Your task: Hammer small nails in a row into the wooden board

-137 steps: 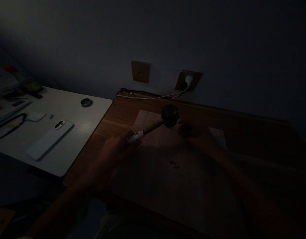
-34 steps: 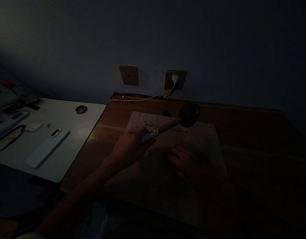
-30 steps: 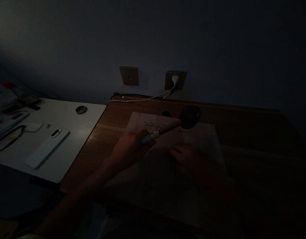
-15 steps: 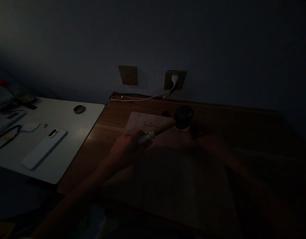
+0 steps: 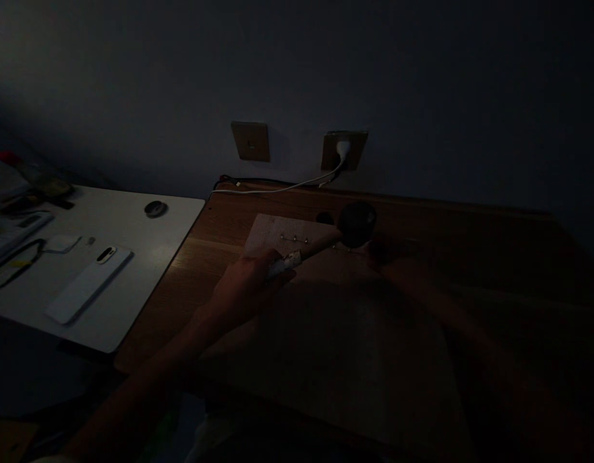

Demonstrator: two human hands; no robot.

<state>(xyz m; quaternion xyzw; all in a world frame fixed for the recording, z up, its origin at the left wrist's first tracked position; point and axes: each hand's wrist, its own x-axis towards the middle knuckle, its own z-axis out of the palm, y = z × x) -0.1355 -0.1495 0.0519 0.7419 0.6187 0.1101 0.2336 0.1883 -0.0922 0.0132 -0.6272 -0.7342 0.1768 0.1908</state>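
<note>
My left hand (image 5: 253, 280) is closed around the white-wrapped end of the wooden handle of a mallet (image 5: 357, 224). The mallet's dark round head hangs over the far right part of a pale board (image 5: 272, 226). Close beside that head, on its right, is my right hand (image 5: 386, 262). Deep shadow hides its fingers, so whether they grip anything does not show. Small metal nails (image 5: 295, 238) stand in a row along the board's far side, and a few more show faintly near the mallet head.
The board lies on a brown wooden table (image 5: 190, 263) against the wall. Behind the mallet is a small dark round object (image 5: 324, 218). A white cable (image 5: 277, 190) runs to a wall socket (image 5: 357, 148). On the white table (image 5: 127, 225) are a phone (image 5: 89, 286) and a tape roll (image 5: 156, 209).
The whole view has shifted slightly. Both hands and the mallet hold nearly the same places over the board.
</note>
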